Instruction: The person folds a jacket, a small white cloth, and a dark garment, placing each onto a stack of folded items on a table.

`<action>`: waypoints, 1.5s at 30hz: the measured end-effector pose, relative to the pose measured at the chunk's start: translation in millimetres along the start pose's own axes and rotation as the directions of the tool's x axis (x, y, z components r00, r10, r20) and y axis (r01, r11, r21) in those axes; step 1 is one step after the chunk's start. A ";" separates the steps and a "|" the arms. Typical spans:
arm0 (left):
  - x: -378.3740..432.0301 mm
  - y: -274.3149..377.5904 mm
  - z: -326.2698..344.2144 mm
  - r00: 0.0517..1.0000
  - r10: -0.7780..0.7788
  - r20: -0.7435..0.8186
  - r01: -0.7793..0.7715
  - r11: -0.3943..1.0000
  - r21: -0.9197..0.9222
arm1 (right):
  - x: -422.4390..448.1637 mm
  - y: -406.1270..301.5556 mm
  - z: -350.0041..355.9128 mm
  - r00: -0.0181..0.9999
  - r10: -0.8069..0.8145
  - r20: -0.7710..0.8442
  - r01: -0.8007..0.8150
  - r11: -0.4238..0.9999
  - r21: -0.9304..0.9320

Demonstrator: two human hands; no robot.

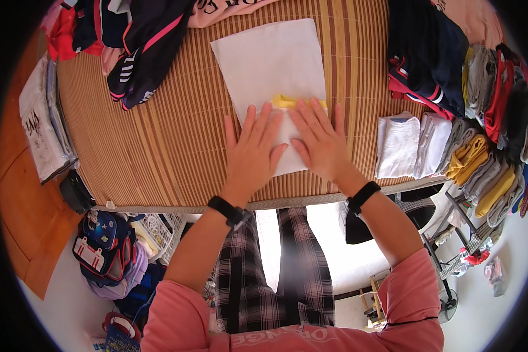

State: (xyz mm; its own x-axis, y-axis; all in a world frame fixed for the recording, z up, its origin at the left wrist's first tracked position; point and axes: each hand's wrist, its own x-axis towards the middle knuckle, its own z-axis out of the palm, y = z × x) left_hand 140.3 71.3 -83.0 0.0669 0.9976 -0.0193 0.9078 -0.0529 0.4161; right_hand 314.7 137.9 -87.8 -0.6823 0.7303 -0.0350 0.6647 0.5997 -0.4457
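A white cloth garment (270, 57) lies flat on the bamboo mat (189, 145) in front of me, part of it folded over toward the near side. A yellow band (286, 101) shows across it, just beyond my fingertips. My left hand (255, 143) rests palm down at the garment's left edge, fingers spread, the little finger over the mat. On the right side, my right hand (319, 136) also presses flat with its fingers apart. Both thumbs point inward over the folded white part. Neither hand grips anything.
Folded clothes (398, 143) stand in a row at the right, beside a dark navy garment (427, 57). Black sportswear with pink stripes (154, 53) lies at the far left. Packaged garments (44, 119) sit on the left edge. A backpack (105, 246) is below the mat.
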 end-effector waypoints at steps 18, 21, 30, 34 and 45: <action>34.6 -78.3 -45.1 0.542 0.736 0.406 -0.635 0.675 -0.376 | 3.1 58.5 -42.2 0.761 -0.437 0.481 0.417 0.896 0.155; 40.2 -79.4 -29.9 0.596 0.672 0.440 -0.594 0.737 -0.322 | 4.8 66.0 -33.7 0.749 -0.422 0.511 0.435 0.894 0.101; 27.7 -72.4 -25.1 0.703 0.640 0.310 -0.556 0.766 -0.321 | -9.5 51.6 -32.5 0.845 -0.389 0.366 0.418 0.909 0.001; 14.1 -60.2 -40.9 0.757 0.492 0.431 -0.145 0.768 -0.623 | -15.3 40.4 -49.3 0.842 -0.344 0.415 0.268 0.935 0.233; 34.3 -38.6 -50.2 0.623 -0.285 0.728 0.693 -0.231 -0.683 | 40.2 -1.2 -38.2 0.646 0.387 0.658 -0.657 -0.156 0.738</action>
State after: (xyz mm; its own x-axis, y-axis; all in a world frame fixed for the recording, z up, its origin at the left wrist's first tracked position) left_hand 86.8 109.8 -54.0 0.0842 0.6034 -0.7930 -0.4463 0.7343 0.5114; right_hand 298.1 179.0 -54.5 -0.3836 0.4890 -0.7834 0.1196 -0.8149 -0.5672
